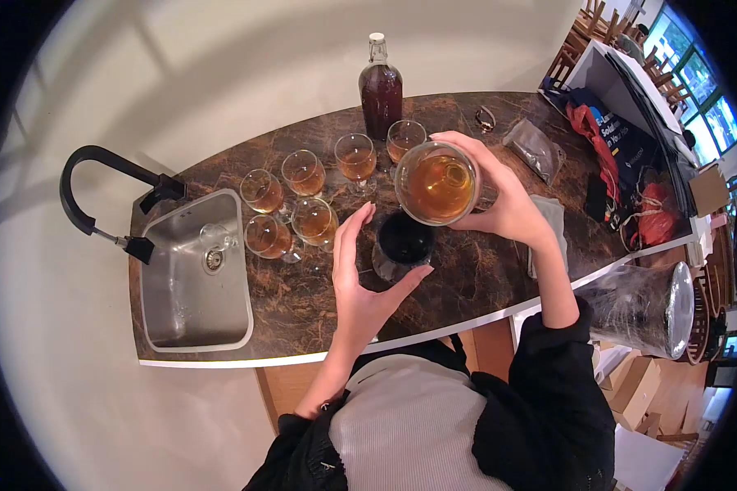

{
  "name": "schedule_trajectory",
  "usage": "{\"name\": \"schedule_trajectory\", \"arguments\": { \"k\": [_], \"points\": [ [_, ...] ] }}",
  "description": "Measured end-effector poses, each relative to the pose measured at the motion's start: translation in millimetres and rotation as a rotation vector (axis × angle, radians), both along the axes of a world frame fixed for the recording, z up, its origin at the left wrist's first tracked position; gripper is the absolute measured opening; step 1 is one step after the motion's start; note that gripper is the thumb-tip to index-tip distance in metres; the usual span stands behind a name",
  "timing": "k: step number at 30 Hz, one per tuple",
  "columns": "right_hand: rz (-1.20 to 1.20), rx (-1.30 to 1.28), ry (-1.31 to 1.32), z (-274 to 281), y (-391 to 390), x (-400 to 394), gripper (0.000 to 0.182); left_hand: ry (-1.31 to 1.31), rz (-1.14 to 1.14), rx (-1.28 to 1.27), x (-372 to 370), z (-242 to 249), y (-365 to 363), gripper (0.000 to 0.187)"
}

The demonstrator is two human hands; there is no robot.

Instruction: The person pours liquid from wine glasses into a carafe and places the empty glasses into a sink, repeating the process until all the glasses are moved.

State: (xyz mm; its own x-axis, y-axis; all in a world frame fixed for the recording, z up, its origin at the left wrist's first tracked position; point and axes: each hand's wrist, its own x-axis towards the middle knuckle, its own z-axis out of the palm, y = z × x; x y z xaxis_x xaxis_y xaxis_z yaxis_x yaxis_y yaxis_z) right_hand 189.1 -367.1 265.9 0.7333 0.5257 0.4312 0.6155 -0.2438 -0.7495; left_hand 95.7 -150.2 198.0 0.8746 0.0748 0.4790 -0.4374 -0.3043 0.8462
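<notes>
My right hand [504, 192] grips a clear glass [436, 186] of amber liquid, raised over the counter. Below and slightly left of it stands a dark, round-mouthed container [393, 266], its far rim partly covered by the glass. My left hand [364, 278] curves round the container's left and near sides, fingers and thumb spread apart. Its thumb tip overlaps the container's near edge in this view. Several stemmed glasses [305, 173] of amber liquid are grouped to the left, with another glass [406, 139] just behind the raised one.
A swing-top bottle [382, 102] of dark red liquid stands by the wall. At left are a steel sink [192, 303] and a black tap [82, 192]. A clear plastic bag [536, 150], a folded cloth [549, 237] and a wristwatch-like band [485, 120] lie at right, near a cluttered box [647, 98].
</notes>
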Motion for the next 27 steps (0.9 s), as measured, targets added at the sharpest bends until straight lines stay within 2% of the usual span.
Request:
{"name": "schedule_trajectory", "arguments": {
  "k": [9,27],
  "points": [
    [0.016,-0.164,-0.094,12.2,0.4,6.5,0.09,0.049,-0.014,-0.001,-4.3,-1.5,1.9,0.09],
    [0.008,-0.228,-0.094,11.0,-1.0,9.2,0.09,-0.019,0.009,0.056,-0.1,2.5,3.4,0.08]
  ]
}}
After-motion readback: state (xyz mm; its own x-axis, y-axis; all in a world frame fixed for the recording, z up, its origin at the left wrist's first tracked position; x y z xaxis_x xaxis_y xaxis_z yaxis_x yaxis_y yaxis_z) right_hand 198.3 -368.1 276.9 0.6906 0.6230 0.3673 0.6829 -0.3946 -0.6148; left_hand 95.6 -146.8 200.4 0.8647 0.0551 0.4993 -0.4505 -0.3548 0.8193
